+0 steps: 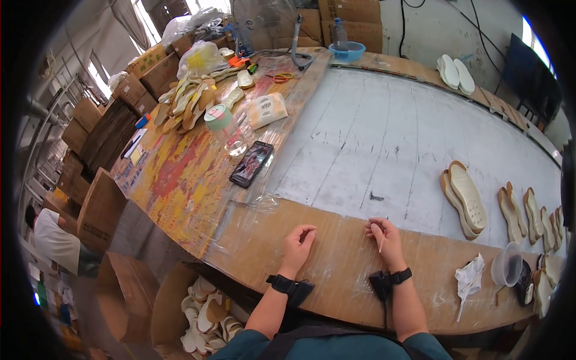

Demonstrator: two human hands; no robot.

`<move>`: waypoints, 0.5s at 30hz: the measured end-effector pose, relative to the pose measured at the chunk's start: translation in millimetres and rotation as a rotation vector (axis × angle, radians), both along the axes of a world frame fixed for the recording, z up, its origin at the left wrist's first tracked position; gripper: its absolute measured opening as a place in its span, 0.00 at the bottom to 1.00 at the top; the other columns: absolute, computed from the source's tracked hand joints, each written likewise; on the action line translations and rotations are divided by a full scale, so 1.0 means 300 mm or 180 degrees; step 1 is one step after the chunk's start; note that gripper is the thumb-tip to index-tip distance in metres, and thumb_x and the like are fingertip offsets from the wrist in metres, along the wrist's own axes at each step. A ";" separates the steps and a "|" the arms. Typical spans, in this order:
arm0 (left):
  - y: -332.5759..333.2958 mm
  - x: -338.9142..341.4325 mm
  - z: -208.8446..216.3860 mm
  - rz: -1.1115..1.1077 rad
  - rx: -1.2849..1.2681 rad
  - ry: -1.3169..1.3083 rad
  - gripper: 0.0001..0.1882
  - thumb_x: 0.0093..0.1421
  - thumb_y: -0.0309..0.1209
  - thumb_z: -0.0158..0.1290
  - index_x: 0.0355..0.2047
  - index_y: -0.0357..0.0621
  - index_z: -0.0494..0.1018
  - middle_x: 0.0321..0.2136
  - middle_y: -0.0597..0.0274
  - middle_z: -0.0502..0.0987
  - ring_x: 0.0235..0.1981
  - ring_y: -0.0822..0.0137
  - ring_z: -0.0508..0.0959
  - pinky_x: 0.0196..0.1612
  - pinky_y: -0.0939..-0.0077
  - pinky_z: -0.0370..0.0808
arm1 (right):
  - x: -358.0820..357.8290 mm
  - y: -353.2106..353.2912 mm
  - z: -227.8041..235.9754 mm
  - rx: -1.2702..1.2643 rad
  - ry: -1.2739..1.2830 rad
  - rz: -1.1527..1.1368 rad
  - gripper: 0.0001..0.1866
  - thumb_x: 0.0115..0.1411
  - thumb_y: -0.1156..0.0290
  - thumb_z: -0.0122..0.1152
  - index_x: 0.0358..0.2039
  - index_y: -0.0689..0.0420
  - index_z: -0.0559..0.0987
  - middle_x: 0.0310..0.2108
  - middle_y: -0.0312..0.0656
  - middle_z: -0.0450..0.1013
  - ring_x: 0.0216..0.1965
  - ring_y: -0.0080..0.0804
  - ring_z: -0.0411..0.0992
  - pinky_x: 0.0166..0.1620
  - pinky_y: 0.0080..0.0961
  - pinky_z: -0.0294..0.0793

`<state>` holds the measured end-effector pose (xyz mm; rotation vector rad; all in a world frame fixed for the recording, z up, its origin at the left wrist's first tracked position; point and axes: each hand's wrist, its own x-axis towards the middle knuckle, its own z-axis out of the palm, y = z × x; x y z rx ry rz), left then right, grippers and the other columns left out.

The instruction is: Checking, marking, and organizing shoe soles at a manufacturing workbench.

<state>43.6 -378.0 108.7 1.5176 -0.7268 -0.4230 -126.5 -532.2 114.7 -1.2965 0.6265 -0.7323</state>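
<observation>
Over flat brown cardboard [345,282], my right fingers [378,225] pinch a thin white stick [381,245], left fingers [308,234] together (holding step, seemingly); moving it wants steadiness.

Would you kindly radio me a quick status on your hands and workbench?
Left hand curled, contents unclear. Right hand holding slim pale stick. Cardboard sheet beneath both; pair of soles off to the right.

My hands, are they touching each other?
No, a stretch of brown board shows between the left hand and the right hand.
</observation>
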 end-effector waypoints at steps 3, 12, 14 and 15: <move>0.004 0.000 -0.004 -0.0092 0.0037 0.0053 0.05 0.55 0.24 0.48 0.32 0.37 0.71 0.26 0.68 0.73 0.28 0.80 0.71 0.32 0.88 0.67 | -0.002 -0.004 -0.015 -0.0028 0.0008 -0.0005 0.10 0.57 0.75 0.47 0.38 0.65 0.70 0.30 0.39 0.71 0.31 0.20 0.68 0.35 0.15 0.69; 0.004 -0.005 0.012 -0.0137 0.0055 0.0028 0.05 0.55 0.24 0.48 0.32 0.37 0.70 0.26 0.67 0.73 0.28 0.80 0.71 0.33 0.88 0.67 | -0.002 -0.002 -0.010 0.0011 0.0014 -0.0021 0.09 0.57 0.75 0.47 0.38 0.65 0.70 0.30 0.39 0.71 0.30 0.20 0.68 0.34 0.14 0.70; 0.002 -0.005 0.008 -0.0111 0.0015 0.0015 0.05 0.55 0.25 0.48 0.32 0.37 0.71 0.26 0.67 0.74 0.28 0.79 0.71 0.32 0.87 0.67 | -0.005 -0.005 -0.012 0.0017 0.0029 0.0013 0.10 0.57 0.75 0.47 0.38 0.65 0.70 0.31 0.39 0.71 0.31 0.21 0.68 0.34 0.15 0.69; 0.000 -0.004 0.007 -0.0083 -0.0034 0.0004 0.05 0.55 0.25 0.49 0.31 0.37 0.71 0.25 0.66 0.74 0.27 0.78 0.72 0.31 0.86 0.68 | -0.006 -0.006 -0.012 0.0014 0.0048 0.0049 0.10 0.57 0.75 0.47 0.39 0.65 0.70 0.32 0.40 0.70 0.31 0.21 0.68 0.35 0.15 0.69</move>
